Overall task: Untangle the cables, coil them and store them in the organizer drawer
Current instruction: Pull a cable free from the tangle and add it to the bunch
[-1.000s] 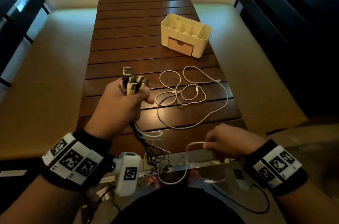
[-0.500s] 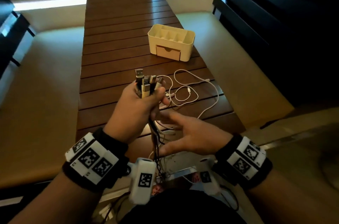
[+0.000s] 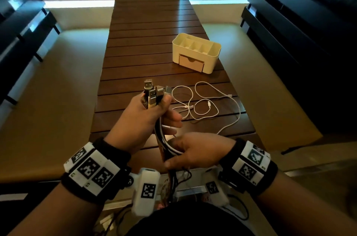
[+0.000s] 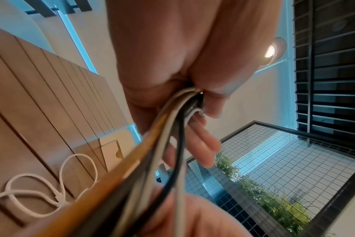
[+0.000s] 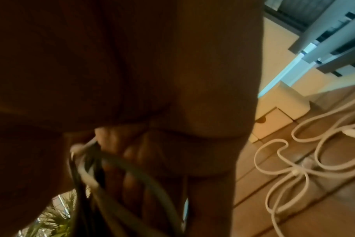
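My left hand [image 3: 148, 114] grips a bundle of cables [image 3: 164, 143] just below their USB plugs [image 3: 152, 92], which stick up out of the fist. White, black and orange strands [image 4: 152, 160] run down from it. My right hand [image 3: 195, 151] closes round the same bundle lower down, near the table's front edge; its fingers [image 5: 136, 154] curl over the strands. A loose white cable [image 3: 204, 106] lies in loops on the wooden table [image 3: 146, 52]. The cream organizer [image 3: 197, 52] stands behind it, its drawer [image 3: 191, 62] closed.
Dark slatted benches [image 3: 289, 29] run along both sides of the table. The bundle's tails hang below the table edge toward my lap [image 3: 173, 179]. The far half of the table is bare wood.
My right hand let go of a white cable end, came in open under the left hand, and now grips the bundle below it. The left hand has stayed closed on the plugs.
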Motion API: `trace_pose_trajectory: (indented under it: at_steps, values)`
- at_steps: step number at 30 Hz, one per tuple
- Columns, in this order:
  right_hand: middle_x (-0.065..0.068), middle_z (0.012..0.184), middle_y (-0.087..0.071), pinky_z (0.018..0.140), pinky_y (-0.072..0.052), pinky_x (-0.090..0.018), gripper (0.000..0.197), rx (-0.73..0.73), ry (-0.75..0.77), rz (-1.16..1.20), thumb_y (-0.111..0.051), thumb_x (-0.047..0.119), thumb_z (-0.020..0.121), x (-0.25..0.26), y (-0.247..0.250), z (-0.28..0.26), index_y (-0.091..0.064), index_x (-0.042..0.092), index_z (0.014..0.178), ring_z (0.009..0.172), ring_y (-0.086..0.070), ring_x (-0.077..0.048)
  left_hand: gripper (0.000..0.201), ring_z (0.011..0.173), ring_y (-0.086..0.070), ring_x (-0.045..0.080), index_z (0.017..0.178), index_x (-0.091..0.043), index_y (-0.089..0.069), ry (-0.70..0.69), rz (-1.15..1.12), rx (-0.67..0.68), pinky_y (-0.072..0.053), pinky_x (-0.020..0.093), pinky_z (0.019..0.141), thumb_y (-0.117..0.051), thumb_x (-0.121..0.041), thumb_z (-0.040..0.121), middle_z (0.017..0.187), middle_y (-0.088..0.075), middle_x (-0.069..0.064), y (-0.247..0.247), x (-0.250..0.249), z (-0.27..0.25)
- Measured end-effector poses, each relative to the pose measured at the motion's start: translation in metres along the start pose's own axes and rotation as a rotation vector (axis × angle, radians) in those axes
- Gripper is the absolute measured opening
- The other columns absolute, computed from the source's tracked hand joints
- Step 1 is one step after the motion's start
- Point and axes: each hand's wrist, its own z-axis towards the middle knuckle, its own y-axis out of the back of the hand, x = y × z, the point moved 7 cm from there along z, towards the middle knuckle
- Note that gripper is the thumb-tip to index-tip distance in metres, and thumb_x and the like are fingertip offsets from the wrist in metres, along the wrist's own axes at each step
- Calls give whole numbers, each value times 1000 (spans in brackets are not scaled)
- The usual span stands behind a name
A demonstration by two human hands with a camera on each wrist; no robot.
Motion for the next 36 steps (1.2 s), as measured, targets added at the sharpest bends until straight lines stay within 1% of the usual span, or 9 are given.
trace_pose_trajectory:
  at_steps: [5,10,14,18,21,24,29,32,36]
  values:
    - [14,149,-43,104,-38,-24,76,-157,36,66,-71,47,85,-4,38,-4,-32,38,150,128,-41,3,26,51,-50,18,106,-8,-61,-95,168,-74,-45,37,57,-58,-31,96,58,-51,-2,16,-1,6]
    - [12,149,-44,111,-40,-35,72,-552,278,365,-67,36,90,11,74,-8,-30,34,152,134,-42,1,5,50,-46,15,94,-10,-64,-49,253,-64,-43,31,50,-60,-8,96,58,-50,1,16,8,9]
    - [9,133,-53,99,-46,-26,63,-540,350,228,-62,32,94,22,64,3,-34,28,150,115,-54,-1,14,51,-48,22,81,-9,-61,-44,273,-51,-42,33,48,-61,5,84,63,-56,7,16,13,12]
    - [13,141,-50,107,-42,-29,65,-458,371,253,-57,43,94,7,64,11,-33,27,152,129,-47,-1,9,50,-48,15,85,-12,-63,6,240,-49,-43,32,50,-65,-6,90,63,-55,4,19,20,11]
    - [12,134,-56,97,-49,-28,50,-529,289,367,-56,42,97,-24,76,22,-46,28,144,122,-54,-1,6,49,-47,13,88,-16,-63,2,252,-71,-44,31,51,-67,-17,93,58,-52,1,19,20,13]
    - [8,120,-62,84,-48,-23,36,-765,4,339,-58,38,97,-92,91,41,-59,25,130,111,-59,-6,16,47,-46,12,82,-14,-55,13,253,-82,-44,35,54,-66,-17,94,57,-51,0,22,20,17]
    - [-6,149,-43,114,-35,-37,53,-684,-399,14,-60,35,95,-186,80,74,-48,16,142,137,-41,-23,14,46,-45,11,85,-12,-55,45,247,-84,-45,38,58,-65,-17,94,56,-51,-1,25,21,20]
    - [-5,153,-38,115,-31,-37,49,-527,-375,-118,-59,34,95,-190,58,87,-51,18,141,141,-36,-25,14,47,-45,11,86,-11,-55,48,253,-97,-45,39,58,-65,-17,94,56,-51,-2,25,20,23]
    - [5,118,-63,93,-46,-30,24,-545,-212,-82,-58,29,95,-177,60,89,-69,23,115,109,-58,-16,17,45,-45,11,83,-10,-54,54,263,-116,-45,37,56,-65,-18,94,54,-50,-1,25,21,30]
